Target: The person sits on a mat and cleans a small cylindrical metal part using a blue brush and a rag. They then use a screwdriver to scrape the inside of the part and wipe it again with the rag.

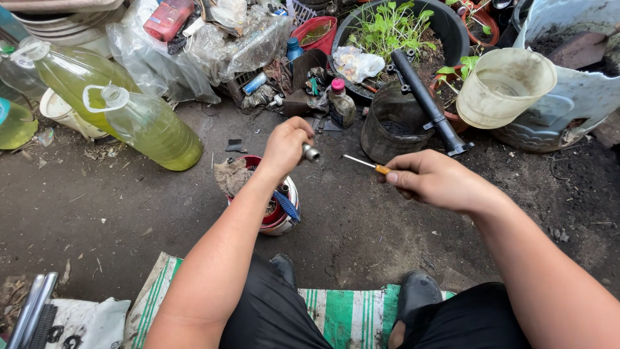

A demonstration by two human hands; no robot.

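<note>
Left hand (286, 146) gripping metal fitting (310, 153), right hand (431, 180) holding screwdriver (365, 164)

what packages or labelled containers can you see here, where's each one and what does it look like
Red flat container: top left of centre on the clutter, pale label.
Small bottle: ahead of the left hand, pink cap, dark body.
Blue bottle: beside the red basin, blue cap.
No signs or screens.

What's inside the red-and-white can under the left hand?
In the can a blue-handled tool leans at the rim, and a dirty rag drapes over its left edge. The left hand and forearm cover the rest of the inside.
</note>
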